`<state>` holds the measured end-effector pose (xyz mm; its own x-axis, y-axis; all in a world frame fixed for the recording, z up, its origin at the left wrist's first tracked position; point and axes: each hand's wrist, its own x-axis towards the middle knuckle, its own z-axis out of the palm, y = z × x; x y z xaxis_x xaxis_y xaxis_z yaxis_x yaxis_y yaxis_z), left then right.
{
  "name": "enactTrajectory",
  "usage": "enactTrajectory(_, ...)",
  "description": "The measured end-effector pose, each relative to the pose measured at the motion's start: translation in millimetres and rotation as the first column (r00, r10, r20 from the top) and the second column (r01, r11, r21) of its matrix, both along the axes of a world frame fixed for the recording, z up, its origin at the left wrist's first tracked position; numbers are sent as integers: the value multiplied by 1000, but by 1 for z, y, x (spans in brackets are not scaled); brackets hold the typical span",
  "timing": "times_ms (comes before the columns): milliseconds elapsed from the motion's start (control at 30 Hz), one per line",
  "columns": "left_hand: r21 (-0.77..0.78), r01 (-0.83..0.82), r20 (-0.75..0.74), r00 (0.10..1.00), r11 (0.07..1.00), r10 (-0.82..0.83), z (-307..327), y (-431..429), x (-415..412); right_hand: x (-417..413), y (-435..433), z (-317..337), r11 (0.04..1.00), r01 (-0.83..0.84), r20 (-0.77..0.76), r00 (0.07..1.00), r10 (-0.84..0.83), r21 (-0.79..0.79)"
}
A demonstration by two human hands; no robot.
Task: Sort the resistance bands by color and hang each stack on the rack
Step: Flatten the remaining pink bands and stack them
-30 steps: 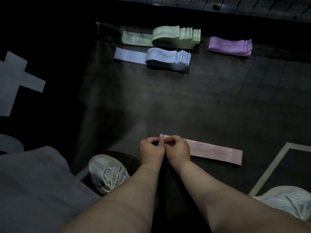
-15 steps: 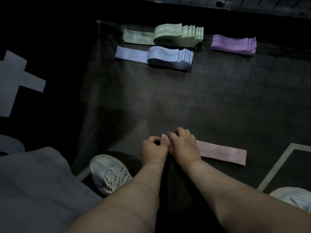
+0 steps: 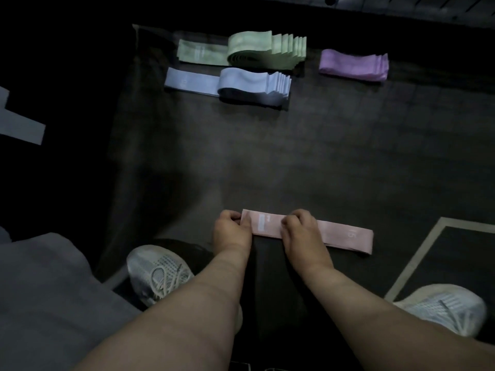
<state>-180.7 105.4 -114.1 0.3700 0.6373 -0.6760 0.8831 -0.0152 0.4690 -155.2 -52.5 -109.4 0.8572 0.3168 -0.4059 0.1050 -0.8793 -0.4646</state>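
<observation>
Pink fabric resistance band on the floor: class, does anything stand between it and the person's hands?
Nothing visible does. The left hand pinches the pink fabric resistance band at its left end, and the right hand holds it nearer the middle.

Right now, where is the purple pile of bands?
In the head view, the purple pile lies at the upper right, just right of the green stack.

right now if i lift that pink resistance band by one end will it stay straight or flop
Probably flops: the pink resistance band lies thin and flat, and the green bands fold in soft loops. Likely light, since the left hand pinches its end. Flat, so unlikely to roll.
</observation>
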Motion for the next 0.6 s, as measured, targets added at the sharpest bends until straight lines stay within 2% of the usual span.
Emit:
enactTrajectory(100,9,11,-16,1000,1000,-10,0,-2,2,7,-38,-2,977,181,63,983,-175,-110)
enactTrajectory(167,25,14,-31,999,1000,-13,0,-2,4,14,-62,1,929,321,74,947,-313,-183)
enactTrajectory(333,8,53,-55,997,999,-52,0,-2,4,22,-94,11,710,640,91,758,-646,-295)
enactTrajectory(400,11,52,-58,997,999,-51,2,-2,6,27,-98,12,610,740,46,646,-762,-284)
enactTrajectory(467,9,33,-63,997,999,-32,2,-2,7,31,-103,10,551,810,-2,562,-827,-201)
enactTrajectory(533,2,30,-68,997,1000,-30,3,-1,7,32,-107,8,543,829,-45,542,-839,-132)
enactTrajectory(600,4,40,-78,996,999,-40,5,-1,8,32,-110,6,537,833,-108,526,-844,-138)
